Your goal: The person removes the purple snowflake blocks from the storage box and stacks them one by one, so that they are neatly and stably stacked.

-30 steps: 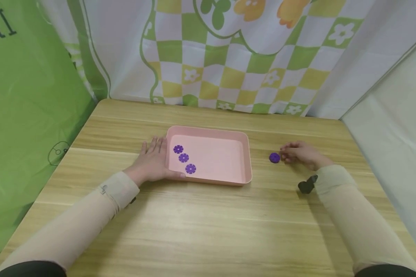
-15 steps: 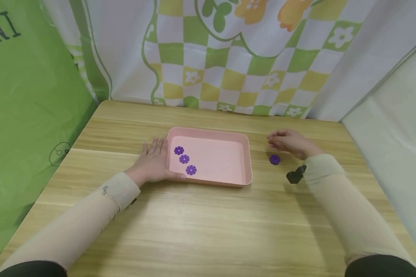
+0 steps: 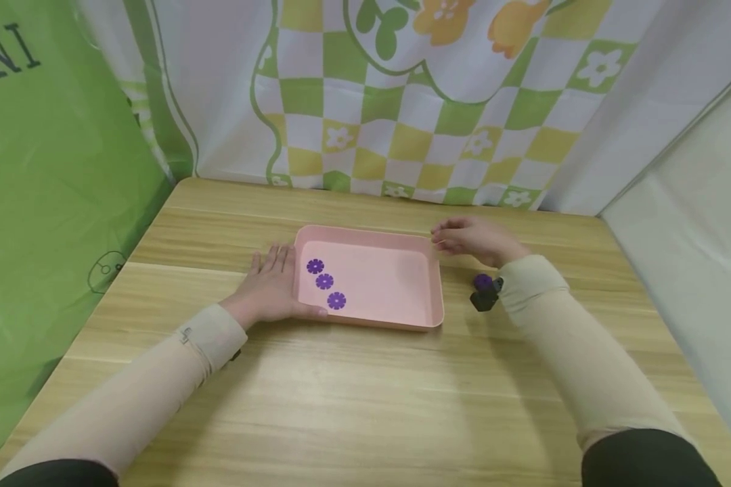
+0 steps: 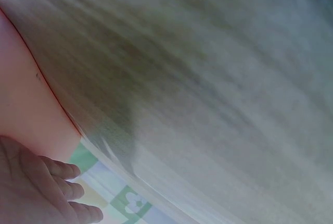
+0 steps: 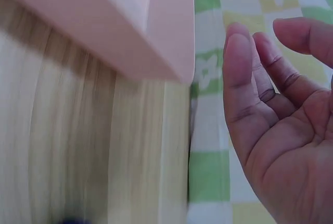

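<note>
Likely mid-reach: left hand (image 3: 268,289), fingers straight, braced mid-frame tray (image 3: 365,237); right hand (image 3: 472,239), loosely curled, empty, hung by its upper-right corner. Next likely needed height.

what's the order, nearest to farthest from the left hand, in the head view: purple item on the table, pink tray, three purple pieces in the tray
From the left hand:
1. pink tray: its left side is right against the hand
2. three purple pieces: inside the tray's left part
3. purple item: beyond the tray's right wall
</note>
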The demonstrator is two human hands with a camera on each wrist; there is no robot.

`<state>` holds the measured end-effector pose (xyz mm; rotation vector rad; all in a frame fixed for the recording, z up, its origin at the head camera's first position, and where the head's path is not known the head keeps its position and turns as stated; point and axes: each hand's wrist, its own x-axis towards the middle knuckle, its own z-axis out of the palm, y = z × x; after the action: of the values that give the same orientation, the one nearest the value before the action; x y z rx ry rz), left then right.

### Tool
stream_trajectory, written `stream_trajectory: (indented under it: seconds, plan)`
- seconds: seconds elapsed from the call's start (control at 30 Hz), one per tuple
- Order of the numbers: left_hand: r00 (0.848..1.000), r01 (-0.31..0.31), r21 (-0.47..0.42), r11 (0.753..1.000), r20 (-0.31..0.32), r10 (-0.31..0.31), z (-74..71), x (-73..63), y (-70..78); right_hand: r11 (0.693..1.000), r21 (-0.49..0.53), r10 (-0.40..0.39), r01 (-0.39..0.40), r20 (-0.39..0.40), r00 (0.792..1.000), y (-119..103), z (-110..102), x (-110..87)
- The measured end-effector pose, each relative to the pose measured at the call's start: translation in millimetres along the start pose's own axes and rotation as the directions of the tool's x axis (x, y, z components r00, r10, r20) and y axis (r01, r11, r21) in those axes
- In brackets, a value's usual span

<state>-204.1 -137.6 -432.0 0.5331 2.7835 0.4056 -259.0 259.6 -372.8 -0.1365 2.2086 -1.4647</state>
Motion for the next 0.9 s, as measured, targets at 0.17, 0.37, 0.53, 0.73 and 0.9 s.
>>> stream_trajectory:
  seconds: [0.17, 0.37, 0.53, 0.73, 0.9]
  plan:
    - [1.0, -0.005, 0.009, 1.0, 0.0, 0.005, 0.4, -0.1, -0.9, 1.0, -0.025, 0.003, -0.002, 0.032, 0.999, -10, 18, 14.8]
    - [1.0, -0.003, 0.019, 1.0, -0.001, 0.003, 0.8, 0.7, -2.3, 0.995, -0.095, 0.019, -0.007, 0.124, 0.992, -23, 44, 26.7]
    - [1.0, -0.002, 0.033, 0.999, 0.002, 0.002, 1.4, 1.2, -3.7, 0.981, -0.194, 0.027, 0.012, 0.199, 0.98, -38, 65, 34.0]
    - [1.0, 0.007, 0.049, 0.999, -0.009, -0.006, 2.2, 2.0, -4.9, 0.961, -0.274, 0.037, 0.04, 0.271, 0.962, -47, 93, 45.2]
    - [1.0, 0.006, 0.05, 0.999, -0.015, -0.005, 2.7, 2.8, -3.5, 0.924, -0.372, 0.039, 0.091, 0.327, 0.944, -48, 114, 50.8]
